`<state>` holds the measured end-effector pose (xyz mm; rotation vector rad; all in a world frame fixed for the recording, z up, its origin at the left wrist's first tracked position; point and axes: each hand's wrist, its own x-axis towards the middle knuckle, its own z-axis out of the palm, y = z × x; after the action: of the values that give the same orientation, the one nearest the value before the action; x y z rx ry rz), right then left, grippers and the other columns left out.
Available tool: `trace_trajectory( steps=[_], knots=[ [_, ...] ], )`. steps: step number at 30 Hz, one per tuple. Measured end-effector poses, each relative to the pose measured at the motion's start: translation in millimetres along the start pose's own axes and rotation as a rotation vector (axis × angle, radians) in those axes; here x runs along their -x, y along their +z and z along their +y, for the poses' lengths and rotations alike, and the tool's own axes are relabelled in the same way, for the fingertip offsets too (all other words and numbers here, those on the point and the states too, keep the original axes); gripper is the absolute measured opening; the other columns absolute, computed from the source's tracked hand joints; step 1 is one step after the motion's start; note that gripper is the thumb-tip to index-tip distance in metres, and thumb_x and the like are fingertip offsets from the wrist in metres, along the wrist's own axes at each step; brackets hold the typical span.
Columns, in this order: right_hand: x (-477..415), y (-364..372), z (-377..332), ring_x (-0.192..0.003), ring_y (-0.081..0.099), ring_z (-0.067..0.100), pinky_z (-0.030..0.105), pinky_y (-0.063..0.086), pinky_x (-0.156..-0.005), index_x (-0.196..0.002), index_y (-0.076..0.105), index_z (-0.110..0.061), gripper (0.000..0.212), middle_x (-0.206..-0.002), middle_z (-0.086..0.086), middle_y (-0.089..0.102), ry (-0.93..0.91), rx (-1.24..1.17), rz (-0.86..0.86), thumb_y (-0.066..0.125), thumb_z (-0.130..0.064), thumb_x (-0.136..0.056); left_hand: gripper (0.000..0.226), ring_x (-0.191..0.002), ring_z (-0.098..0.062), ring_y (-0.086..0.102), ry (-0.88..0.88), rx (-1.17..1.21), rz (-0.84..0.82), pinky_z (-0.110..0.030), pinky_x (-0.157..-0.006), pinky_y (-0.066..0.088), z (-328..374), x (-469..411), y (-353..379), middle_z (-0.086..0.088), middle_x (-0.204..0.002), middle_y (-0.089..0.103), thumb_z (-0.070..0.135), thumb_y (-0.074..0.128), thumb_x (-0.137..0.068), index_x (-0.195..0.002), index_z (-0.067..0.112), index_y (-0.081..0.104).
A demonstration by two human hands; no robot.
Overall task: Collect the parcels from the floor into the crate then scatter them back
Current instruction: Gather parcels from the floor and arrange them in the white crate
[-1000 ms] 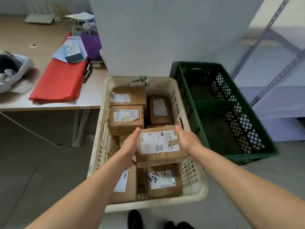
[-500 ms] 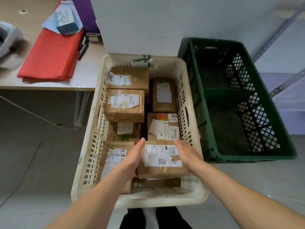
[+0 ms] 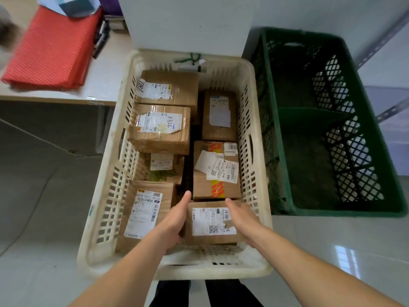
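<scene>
**A:** Head view, straight down into the cream crate [image 3: 106,196], and it's packed with brown parcels [image 3: 159,129]. The one in play is the labelled parcel [image 3: 212,224], low in the near right corner, just this side of the orange-taped parcel [image 3: 215,171].

**B:** And the grip?

**A:** Look at the left hand [image 3: 174,220], flat against the parcel's left side, and the right hand [image 3: 242,218], flat along its right edge. Fingers are straight on both. It's a two-palm squeeze with nothing curled round it.

**B:** How will it handle?

**A:** I'd say stiff cardboard, small, probably light. The taped faces look slick, so palms on opposite sides is the sensible hold. Whether it's resting on something or being carried, I can't tell.

**B:** And the green crate [image 3: 276,151] stands just beside, on the right.
</scene>
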<state>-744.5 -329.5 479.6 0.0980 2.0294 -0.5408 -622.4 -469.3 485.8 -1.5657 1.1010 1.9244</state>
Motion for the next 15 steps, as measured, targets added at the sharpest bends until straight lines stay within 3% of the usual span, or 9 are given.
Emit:
trace_trajectory(
  steps=[2, 5, 9, 11, 13, 15],
  knots=[
    [-1.8, -0.4, -2.4, -0.114, 0.064, 0.023, 0.043, 0.047, -0.108, -0.125, 0.068, -0.023, 0.070, -0.130, 0.003, 0.070, -0.022, 0.037, -0.050, 0.029, -0.070, -0.091, 0.081, -0.140, -0.034, 0.042, -0.012, -0.011, -0.001, -0.055, -0.114, 0.031, -2.5, -5.2, -0.5, -0.008, -0.151, 0.049, 0.077, 0.035, -0.093, -0.150, 0.019, 0.043],
    [-4.7, -1.4, -3.3, -0.117, 0.059, 0.022, 0.036, 0.044, -0.105, -0.139, 0.063, -0.021, 0.070, -0.138, 0.004, 0.064, -0.003, 0.107, -0.042, 0.030, -0.069, -0.098, 0.093, -0.143, -0.034, 0.038, -0.006, -0.035, 0.004, -0.062, -0.116, 0.029, -4.8, -14.1, -1.3, -0.007, -0.156, 0.043, 0.084, 0.037, -0.086, -0.155, 0.021, 0.037],
    [8.3, -7.3, -9.3, -0.085, 0.051, 0.014, 0.037, 0.044, -0.088, -0.137, 0.063, -0.027, 0.051, -0.119, 0.002, 0.064, -0.019, 0.164, -0.114, 0.034, -0.057, -0.107, 0.085, -0.143, -0.037, 0.038, 0.002, -0.067, -0.028, -0.064, -0.115, 0.029, -1.4, -11.9, -2.7, -0.007, -0.157, 0.042, 0.082, 0.033, -0.089, -0.153, 0.026, 0.039],
    [13.5, -10.2, -13.3, -0.074, 0.046, 0.014, 0.038, 0.043, -0.082, -0.135, 0.064, -0.025, 0.050, -0.123, 0.007, 0.065, 0.003, 0.170, -0.128, 0.036, -0.055, -0.107, 0.085, -0.145, -0.038, 0.035, -0.001, -0.083, -0.036, -0.063, -0.116, 0.029, 0.5, -9.8, -2.2, -0.007, -0.160, 0.037, 0.080, 0.031, -0.091, -0.155, 0.024, 0.036],
    [12.1, -10.6, -14.7, -0.079, 0.048, 0.017, 0.039, 0.045, -0.084, -0.132, 0.064, -0.020, 0.052, -0.127, 0.010, 0.064, 0.002, 0.192, -0.113, 0.037, -0.056, -0.106, 0.086, -0.149, -0.037, 0.027, 0.005, -0.100, -0.030, -0.063, -0.117, 0.026, 2.7, -7.0, -0.8, -0.006, -0.164, 0.029, 0.079, 0.030, -0.092, -0.158, 0.024, 0.029],
    [7.1, -8.5, -16.8, -0.090, 0.053, 0.020, 0.039, 0.048, -0.090, -0.127, 0.063, -0.016, 0.057, -0.115, 0.006, 0.063, 0.001, 0.185, -0.060, 0.038, -0.062, -0.103, 0.087, -0.151, -0.036, 0.022, 0.021, -0.115, -0.016, -0.063, -0.119, 0.022, 5.0, -3.2, -0.5, -0.006, -0.167, 0.022, 0.079, 0.030, -0.092, -0.160, 0.025, 0.022]
  ],
)
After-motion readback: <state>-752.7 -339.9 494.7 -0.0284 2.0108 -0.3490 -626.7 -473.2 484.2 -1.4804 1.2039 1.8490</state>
